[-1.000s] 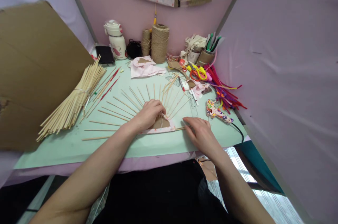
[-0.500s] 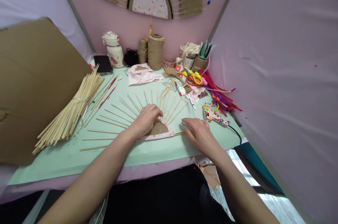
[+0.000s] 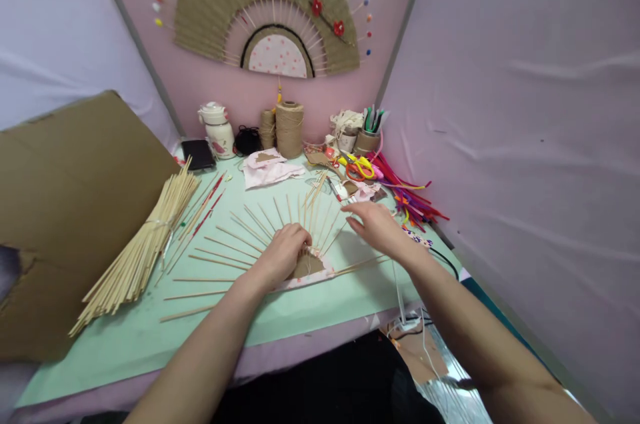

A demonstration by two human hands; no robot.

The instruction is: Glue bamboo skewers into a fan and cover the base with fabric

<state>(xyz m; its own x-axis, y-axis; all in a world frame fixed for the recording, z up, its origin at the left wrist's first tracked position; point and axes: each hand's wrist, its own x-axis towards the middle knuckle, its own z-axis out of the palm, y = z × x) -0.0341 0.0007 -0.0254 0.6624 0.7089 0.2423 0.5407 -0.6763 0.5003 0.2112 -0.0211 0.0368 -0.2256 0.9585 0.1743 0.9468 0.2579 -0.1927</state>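
Observation:
A fan of thin wooden sticks [image 3: 235, 236] spreads out from a half-round cardboard base [image 3: 307, 267] on the mint-green table mat [image 3: 130, 337]. My left hand [image 3: 283, 253] presses down on that base with its fingers curled over the sticks' inner ends. My right hand [image 3: 376, 226] hovers above the right side of the fan, fingers stretched out and apart, holding nothing, close to the loose sticks [image 3: 316, 189] and a ruler.
A tied bundle of sticks [image 3: 143, 251] lies at the left beside a big cardboard sheet [image 3: 65, 197]. At the back stand twine spools [image 3: 289, 127], a flask [image 3: 216, 131], scissors [image 3: 356, 167] and pipe cleaners [image 3: 410, 194]. A finished fan [image 3: 270, 11] hangs on the wall.
My right hand has lifted off the table near the base and moved up and away toward the fan's right sticks. The view has tilted up, showing the wall fan. The left hand stays.

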